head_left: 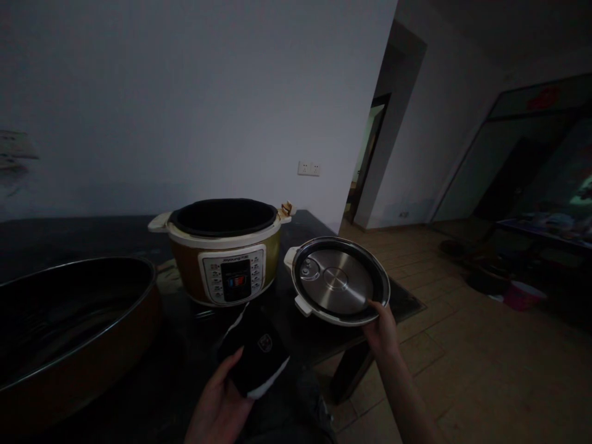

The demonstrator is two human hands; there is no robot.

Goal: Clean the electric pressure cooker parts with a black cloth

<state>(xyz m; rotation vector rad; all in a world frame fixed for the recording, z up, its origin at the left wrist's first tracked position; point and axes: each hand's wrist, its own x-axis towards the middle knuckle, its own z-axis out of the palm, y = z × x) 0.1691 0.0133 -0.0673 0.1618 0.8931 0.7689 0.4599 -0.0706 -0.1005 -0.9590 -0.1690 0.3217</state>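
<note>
Black cloth (254,351) held in left hand (224,394), bottom middle, plus got a steel-faced lid (340,280) gripped in right hand (382,330), right of centre, near open cooker (187,262).

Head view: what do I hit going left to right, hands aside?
Large round pan → electric cooker → upturned lid → pink tub on the floor.
</note>
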